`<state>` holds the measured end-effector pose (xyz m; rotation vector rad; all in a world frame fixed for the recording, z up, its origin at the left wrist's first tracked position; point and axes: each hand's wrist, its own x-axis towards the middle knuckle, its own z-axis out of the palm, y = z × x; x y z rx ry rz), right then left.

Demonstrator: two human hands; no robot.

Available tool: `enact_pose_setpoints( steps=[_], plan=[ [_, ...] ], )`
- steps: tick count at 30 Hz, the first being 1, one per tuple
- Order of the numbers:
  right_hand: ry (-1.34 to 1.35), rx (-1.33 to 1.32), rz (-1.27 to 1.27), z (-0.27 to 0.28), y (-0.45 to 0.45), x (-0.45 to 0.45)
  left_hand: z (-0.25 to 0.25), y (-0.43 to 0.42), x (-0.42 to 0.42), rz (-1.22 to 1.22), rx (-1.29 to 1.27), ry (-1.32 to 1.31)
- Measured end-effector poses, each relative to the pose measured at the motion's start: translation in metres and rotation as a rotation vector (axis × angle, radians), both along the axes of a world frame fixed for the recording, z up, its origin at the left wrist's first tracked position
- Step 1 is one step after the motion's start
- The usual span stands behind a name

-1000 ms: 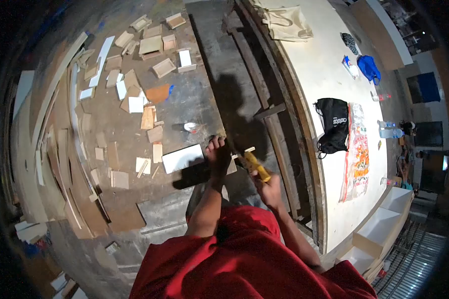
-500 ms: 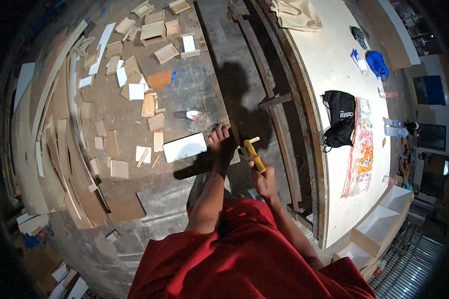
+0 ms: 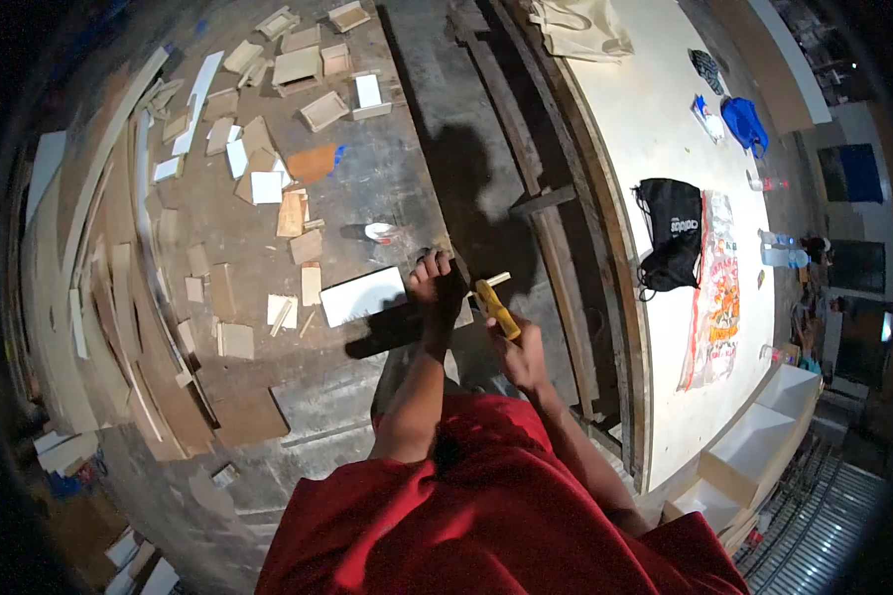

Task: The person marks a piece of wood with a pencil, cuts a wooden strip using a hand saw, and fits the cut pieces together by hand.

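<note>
My left hand (image 3: 439,286) rests at the edge of the wooden worktable (image 3: 367,178), its fingers curled. It seems closed on a thin wooden strip (image 3: 503,279) that sticks out past the edge to the right; the grip itself is in shadow. My right hand (image 3: 520,352) is wrapped around a yellow-handled tool (image 3: 496,309) just beyond the edge, close against the strip. The tool's working end is too dark to make out. Beside my left hand lies a white rectangular board (image 3: 364,296), partly under my shadow.
Small wooden boxes (image 3: 298,69) and offcuts (image 3: 235,339) are scattered over the worktable. Long boards (image 3: 119,297) line its left side. Right of a dark gap, a pale table (image 3: 655,129) carries a black drawstring bag (image 3: 668,233), a plastic sack (image 3: 716,297) and bottles (image 3: 786,253).
The view has shifted slightly. The yellow-handled tool and my right hand have moved a little beside the strip. My left hand stays at the table edge.
</note>
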<state>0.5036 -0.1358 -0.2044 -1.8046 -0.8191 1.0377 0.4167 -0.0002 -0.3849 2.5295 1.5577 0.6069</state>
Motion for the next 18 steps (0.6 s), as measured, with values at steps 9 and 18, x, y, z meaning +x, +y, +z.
enact_pose_setpoints(
  steps=[9, 18],
  plan=[
    [0.045, -0.105, -0.073, 0.014, -0.006, 0.000, 0.001, -0.006, 0.001, 0.018, -0.002, 0.051],
    [0.027, -0.209, -0.094, 0.031, -0.008, 0.005, 0.006, -0.004, 0.006, 0.065, -0.134, 0.084]
  ],
)
